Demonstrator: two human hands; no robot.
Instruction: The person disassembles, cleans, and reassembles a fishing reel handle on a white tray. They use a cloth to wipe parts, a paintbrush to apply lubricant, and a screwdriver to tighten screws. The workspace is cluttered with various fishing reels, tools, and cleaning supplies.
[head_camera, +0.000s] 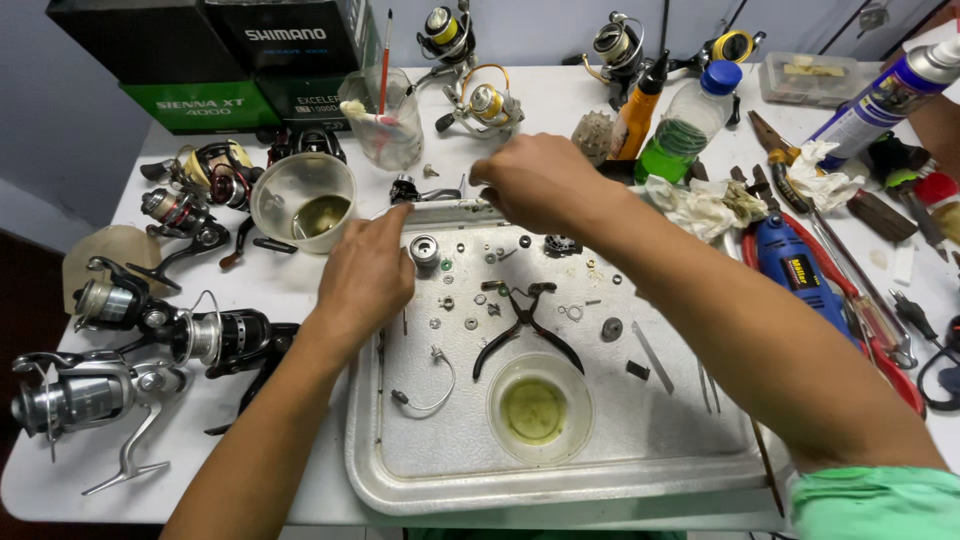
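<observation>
My left hand (365, 275) rests at the upper left edge of a white metal tray (420, 470), fingers pointing at a small round silver spool part (424, 248). My right hand (540, 180) hovers over the tray's far edge with fingers curled down near a dark reel part (420, 190); what it grips is hidden. On the tray lie black pliers (522, 325), several small washers and screws, a wire bail arm (425, 395) and a cup of yellowish oil (538, 408).
Several fishing reels (120, 330) crowd the table's left side, more at the back. A clear bowl (303, 200), a cup with brushes (385, 115), a green-liquid bottle (685, 125), rags (705, 205), a blue rotary tool (795, 270) and a spray can (885, 95) surround the tray.
</observation>
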